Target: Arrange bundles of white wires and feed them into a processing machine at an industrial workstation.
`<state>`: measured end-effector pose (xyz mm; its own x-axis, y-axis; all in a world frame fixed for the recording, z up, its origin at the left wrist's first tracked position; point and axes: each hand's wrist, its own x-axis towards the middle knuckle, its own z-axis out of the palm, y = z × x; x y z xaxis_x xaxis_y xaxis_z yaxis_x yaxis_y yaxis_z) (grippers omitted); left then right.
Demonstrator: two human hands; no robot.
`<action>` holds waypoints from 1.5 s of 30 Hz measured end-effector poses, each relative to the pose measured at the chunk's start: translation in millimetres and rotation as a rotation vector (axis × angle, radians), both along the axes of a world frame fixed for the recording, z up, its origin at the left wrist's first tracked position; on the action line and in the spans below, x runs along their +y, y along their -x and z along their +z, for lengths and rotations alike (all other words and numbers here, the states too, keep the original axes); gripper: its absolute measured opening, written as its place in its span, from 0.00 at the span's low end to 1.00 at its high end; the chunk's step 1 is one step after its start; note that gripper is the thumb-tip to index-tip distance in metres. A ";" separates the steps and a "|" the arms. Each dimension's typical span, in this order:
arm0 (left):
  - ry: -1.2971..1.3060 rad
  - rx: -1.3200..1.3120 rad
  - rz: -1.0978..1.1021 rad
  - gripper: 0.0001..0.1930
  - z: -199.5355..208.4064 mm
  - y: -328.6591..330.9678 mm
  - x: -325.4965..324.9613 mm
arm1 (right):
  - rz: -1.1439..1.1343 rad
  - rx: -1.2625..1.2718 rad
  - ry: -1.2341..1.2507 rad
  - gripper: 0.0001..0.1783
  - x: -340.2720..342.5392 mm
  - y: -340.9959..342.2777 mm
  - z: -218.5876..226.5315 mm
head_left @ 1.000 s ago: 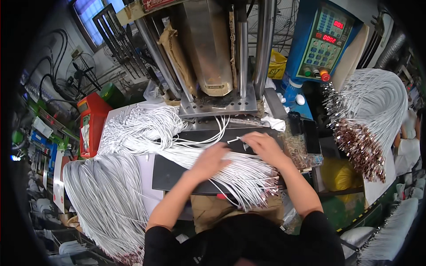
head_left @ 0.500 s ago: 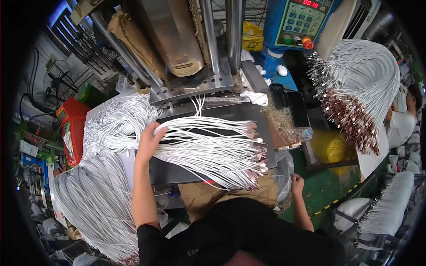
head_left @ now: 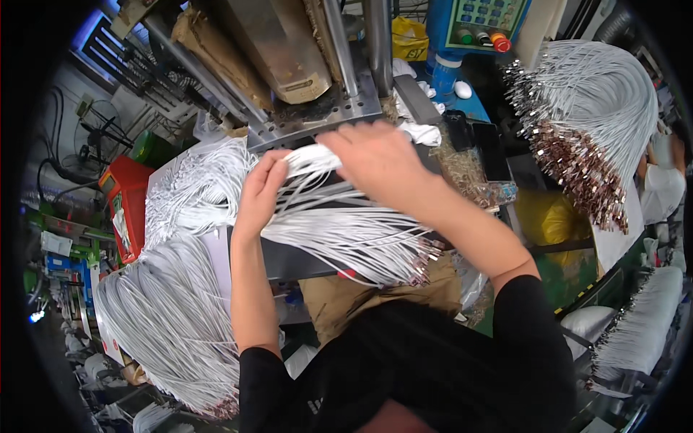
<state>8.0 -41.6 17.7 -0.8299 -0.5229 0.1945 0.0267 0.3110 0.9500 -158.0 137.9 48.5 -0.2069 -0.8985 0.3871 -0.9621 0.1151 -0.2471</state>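
Note:
A bundle of white cables (head_left: pixel 354 242) lies across the dark work plate (head_left: pixel 289 263), with small copper-coloured ends fanned toward the right. My left hand (head_left: pixel 260 189) is closed round the cables at the left of the bundle, its thumb on top. My right hand (head_left: pixel 382 162) is over the upper strands, palm down, next to the left hand. Its fingers are smeared by motion and partly hide the cables, so their grip does not show. Just behind the hands is the press base (head_left: pixel 317 123), a drilled metal block.
A tangled heap of white cables (head_left: pixel 195 180) and a long hanging bundle (head_left: pixel 170 317) are on the left. To the right are a phone (head_left: pixel 491 151), a big coiled cable bundle (head_left: pixel 599 108) and a co-worker's arm (head_left: pixel 660 173). A blue control box (head_left: pixel 484 22) stands behind.
My right hand has come up from the lower right, by the clear plastic bag, onto the cables. My left hand keeps its hold, and the strands near it are now raised and bunched.

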 end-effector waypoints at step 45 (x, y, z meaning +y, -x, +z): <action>-0.965 -0.150 -0.075 0.16 -88.5 71.9 27.5 | -0.033 -0.239 -0.431 0.16 21.8 44.9 -89.2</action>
<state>-64.0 -14.1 -70.8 -0.8485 -0.3472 -0.3994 -0.1271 -0.5989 0.7907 -202.9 159.6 -40.8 -0.2757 -0.9579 -0.0803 -0.8784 0.2850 -0.3837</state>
